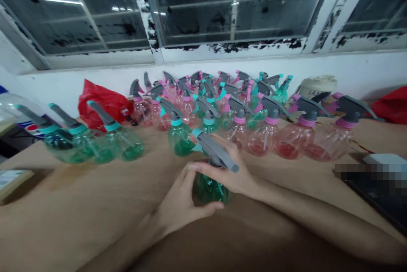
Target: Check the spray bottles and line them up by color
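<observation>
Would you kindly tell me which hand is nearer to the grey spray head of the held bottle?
The right hand: it is around the neck, just below the grey spray head. The left hand is lower, around the body of the green bottle.

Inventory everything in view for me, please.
Held sprayer: one, green, centre foreground
Left sprayers: three heads showing, green, left side
Front sprayers: six, two green, four pink, middle to right
Rear sprayers: uncountable, pink and green, by white wall
Red plastic: two, red, back left, far right
Tub: one, cream, back right
Drink bottle: one, clear, left edge
Slab: one, tan, left edge
Flat object: one, black, right edge
White object: one, white, right edge
Table: one, brown, beneath
Windows: three sections, dark, behind
Left hand: one, bare, around held sprayer
Right hand: one, bare, at its neck
</observation>
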The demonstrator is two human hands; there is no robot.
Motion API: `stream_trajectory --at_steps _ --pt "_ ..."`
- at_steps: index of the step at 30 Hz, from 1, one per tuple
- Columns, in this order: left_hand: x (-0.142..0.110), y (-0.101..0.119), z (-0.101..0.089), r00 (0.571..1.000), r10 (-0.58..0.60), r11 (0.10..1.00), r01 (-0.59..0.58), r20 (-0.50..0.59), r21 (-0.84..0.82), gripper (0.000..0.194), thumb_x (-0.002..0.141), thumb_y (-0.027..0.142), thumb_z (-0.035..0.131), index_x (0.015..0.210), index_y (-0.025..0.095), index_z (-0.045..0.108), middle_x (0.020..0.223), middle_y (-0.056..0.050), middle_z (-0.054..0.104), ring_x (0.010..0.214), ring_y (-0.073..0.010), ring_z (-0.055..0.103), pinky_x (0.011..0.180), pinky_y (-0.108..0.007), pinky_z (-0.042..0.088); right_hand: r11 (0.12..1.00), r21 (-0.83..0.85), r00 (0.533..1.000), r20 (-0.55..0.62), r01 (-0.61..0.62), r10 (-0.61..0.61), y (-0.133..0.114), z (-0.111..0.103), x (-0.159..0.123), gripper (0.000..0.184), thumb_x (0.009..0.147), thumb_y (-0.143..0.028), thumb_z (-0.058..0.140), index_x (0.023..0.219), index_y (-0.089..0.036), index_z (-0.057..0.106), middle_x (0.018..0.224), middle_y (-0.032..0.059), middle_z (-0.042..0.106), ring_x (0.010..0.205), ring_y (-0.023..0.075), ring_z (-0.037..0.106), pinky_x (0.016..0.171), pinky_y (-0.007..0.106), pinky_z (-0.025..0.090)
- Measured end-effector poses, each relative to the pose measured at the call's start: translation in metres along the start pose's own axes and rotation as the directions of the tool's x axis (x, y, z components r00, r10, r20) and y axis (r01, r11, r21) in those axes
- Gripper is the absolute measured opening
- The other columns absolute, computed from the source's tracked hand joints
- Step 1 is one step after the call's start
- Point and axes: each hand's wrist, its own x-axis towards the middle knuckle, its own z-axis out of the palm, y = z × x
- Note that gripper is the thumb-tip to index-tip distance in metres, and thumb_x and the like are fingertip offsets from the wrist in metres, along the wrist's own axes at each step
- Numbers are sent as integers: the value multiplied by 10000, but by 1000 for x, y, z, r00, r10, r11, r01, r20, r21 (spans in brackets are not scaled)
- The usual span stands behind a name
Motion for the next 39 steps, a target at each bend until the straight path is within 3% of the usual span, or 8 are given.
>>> stream_trajectory --at_steps 6,9,11,14,19,23,31,39 --pt "-40 -17 -35 987 -69 988 87 -147 124 535 807 475 617 1246 253 406 1164 -74 586 1058 -304 577 873 -483 499 995 57 994 72 77 -81 -10 57 15 373 712 -371 723 1036 -221 616 941 49 651 889 198 603 773 366 512" --pt "-53 -29 -56 984 -106 980 127 -140 152 501 839 462 595 1264 297 388 1222 -32 560 1100 -287 560 917 -456 479 992 33 980 155 122 -125 -13 74 21 459 696 -388 735 1095 -218 586 1051 70 644 999 215 587 854 392 502" --pt "-56 -38 -71 982 -129 973 152 -137 175 489 847 464 595 1257 295 389 1199 -34 566 1090 -278 568 919 -442 475 990 -3 965 222 143 -139 -14 77 25 597 676 -428 748 1191 -213 535 1162 86 608 1112 229 546 942 417 462" --pt "-56 -56 -89 969 -113 956 166 -219 242 489 825 534 588 1192 244 443 1158 -74 555 1059 -291 573 891 -453 476 990 -83 965 246 117 -93 -16 70 30 720 661 -504 741 1271 -224 479 1272 99 545 1198 248 492 1009 450 411" --pt "-46 -84 -105 941 -101 885 233 -322 403 586 790 641 560 1153 184 508 1113 -92 519 1040 -294 560 914 -455 444 963 -229 982 158 142 -107 -21 47 49 525 761 -491 669 1200 -233 540 1145 83 584 1054 220 566 914 411 468" --pt "-31 -91 -110 937 -137 869 269 -321 415 571 794 633 540 1138 177 527 1074 -91 560 1039 -298 571 893 -429 456 849 -492 981 132 191 -144 -21 34 70 315 847 -409 597 1053 -171 624 1047 104 625 1021 252 573 899 421 456" --pt "-8 -96 -112 930 -129 839 288 -345 461 515 802 545 600 1144 171 507 1062 -95 629 1005 -298 600 844 -416 488 445 -885 990 115 138 -79 -11 35 107 318 868 -376 547 1010 -113 657 1019 144 669 1006 319 563 858 448 362" --pt "9 -89 -116 938 -137 745 310 -319 591 474 788 429 687 1146 142 569 1083 -131 626 1111 -343 532 962 -459 400 379 -915 989 145 138 -9 0 50 115 431 886 -438 478 1005 -60 649 875 167 712 929 333 604 932 467 227"
